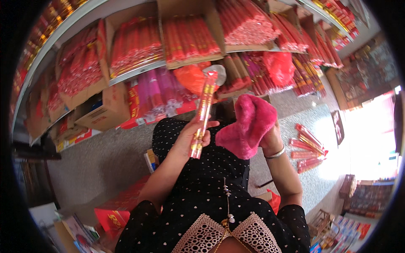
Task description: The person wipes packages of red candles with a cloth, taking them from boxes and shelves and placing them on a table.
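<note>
My left hand point(188, 138) is closed around a long, slim red-and-gold packet point(206, 103) in clear wrap. The packet stands nearly upright in the picture, its top in front of the lower shelf. Beside it, a bright pink plush cloth point(249, 126) is gripped by my right hand point(273, 138), which has a silver bangle at the wrist. The cloth hides most of that hand's fingers. Packet and cloth are apart, both held above my lap in a black dress with white dots.
Shelves ahead hold cardboard boxes point(193, 62) of red wrapped bundles point(185, 37). Purple bundles point(156, 92) and orange plastic bags point(192, 77) fill the lower level. Several red packets point(308, 145) lie on the floor to the right. A red bag point(113, 219) is at lower left.
</note>
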`<state>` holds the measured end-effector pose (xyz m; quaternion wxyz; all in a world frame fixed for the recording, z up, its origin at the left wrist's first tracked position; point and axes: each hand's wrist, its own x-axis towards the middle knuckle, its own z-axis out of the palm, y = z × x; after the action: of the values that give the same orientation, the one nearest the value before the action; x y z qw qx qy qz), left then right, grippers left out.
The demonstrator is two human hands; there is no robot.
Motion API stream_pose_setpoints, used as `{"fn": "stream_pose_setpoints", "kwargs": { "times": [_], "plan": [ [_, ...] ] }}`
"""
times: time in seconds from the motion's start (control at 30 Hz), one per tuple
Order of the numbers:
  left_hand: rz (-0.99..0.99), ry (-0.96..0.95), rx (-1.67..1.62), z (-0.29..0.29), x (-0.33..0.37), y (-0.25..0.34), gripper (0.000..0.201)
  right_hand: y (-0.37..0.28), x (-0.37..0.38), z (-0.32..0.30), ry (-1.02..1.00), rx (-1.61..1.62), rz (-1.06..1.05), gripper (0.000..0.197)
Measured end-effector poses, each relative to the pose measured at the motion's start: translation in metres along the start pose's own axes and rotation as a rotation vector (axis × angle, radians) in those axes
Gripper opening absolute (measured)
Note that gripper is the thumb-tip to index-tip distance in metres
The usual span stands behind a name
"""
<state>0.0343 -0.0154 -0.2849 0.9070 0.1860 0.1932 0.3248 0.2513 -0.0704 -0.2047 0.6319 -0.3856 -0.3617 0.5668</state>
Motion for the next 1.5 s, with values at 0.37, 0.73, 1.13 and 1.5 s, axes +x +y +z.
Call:
{"fn": "stream_pose_setpoints", "kwargs": {
  "times": [0.37, 0.73, 1.13, 1.5],
  "plan": [
    [-0.003, 0.042, -0.141, -0.005, -0.016, -0.010, 0.040, 0.076, 0.030, 0.011, 0.174, -0.272, 0.119, 0.032],
    [0.065, 0.339, -0.314, 0.003, -0.006, -0.005, 0.032, 0.097, 0.000, 0.014, 0.003, -0.249, 0.070, 0.041],
    [0.270, 0.236, 0.441, 0.004, -0.004, -0.022, 0.042, 0.105, -0.018, 0.030, 0.111, -0.101, 0.128, 0.054],
    [0.350, 0.414, 0.753, -0.004, 0.000, 0.022, 0.038, 0.084, -0.003, -0.001, 0.036, -0.273, 0.127, 0.036]
  ]
}}
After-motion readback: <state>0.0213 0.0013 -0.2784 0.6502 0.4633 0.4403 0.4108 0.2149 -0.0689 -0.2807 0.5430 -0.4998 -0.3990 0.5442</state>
